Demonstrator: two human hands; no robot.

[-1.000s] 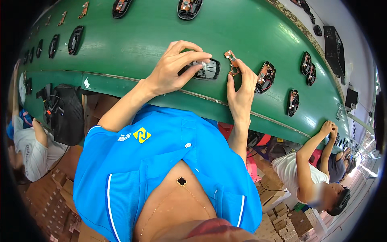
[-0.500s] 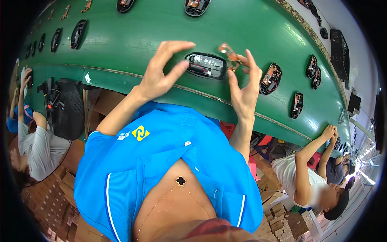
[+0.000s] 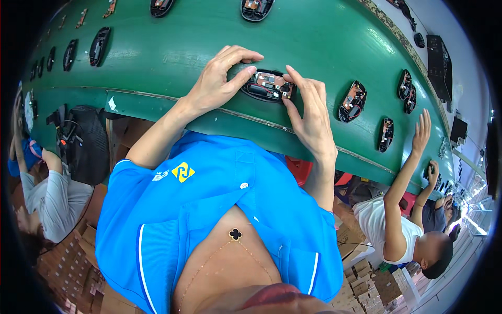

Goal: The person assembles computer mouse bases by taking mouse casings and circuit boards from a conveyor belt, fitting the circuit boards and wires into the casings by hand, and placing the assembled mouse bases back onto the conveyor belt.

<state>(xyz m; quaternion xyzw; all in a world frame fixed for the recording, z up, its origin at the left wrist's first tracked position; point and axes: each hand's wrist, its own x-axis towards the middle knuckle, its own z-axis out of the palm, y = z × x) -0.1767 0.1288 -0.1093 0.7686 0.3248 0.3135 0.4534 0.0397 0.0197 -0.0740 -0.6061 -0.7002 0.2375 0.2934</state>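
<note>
A black oval plastic casing (image 3: pixel 254 95) lies on the green workbench in front of me. Inside it sits a copper-brown circuit board (image 3: pixel 269 80) with small parts on it. My right hand (image 3: pixel 309 107) has thumb and forefinger on either side of the board's right end, gripping it at the casing. My left hand (image 3: pixel 222 76) is at the casing's left end, thumb tip by the upper rim. Its fingers are stretched and apart, with nothing held in them.
An assembled casing (image 3: pixel 352 102) lies to my right, and a smaller one (image 3: pixel 386 135) beyond it. More casings (image 3: pixel 99 46) and loose boards (image 3: pixel 81 19) lie on the green bench (image 3: pixel 178 42) to the left. Co-workers sit on both sides; one raises a hand (image 3: pixel 421 133) at the right.
My right hand has moved left and brought the circuit board from beside the casing down into it. My left hand has shifted slightly right. The co-worker at the right has raised an arm.
</note>
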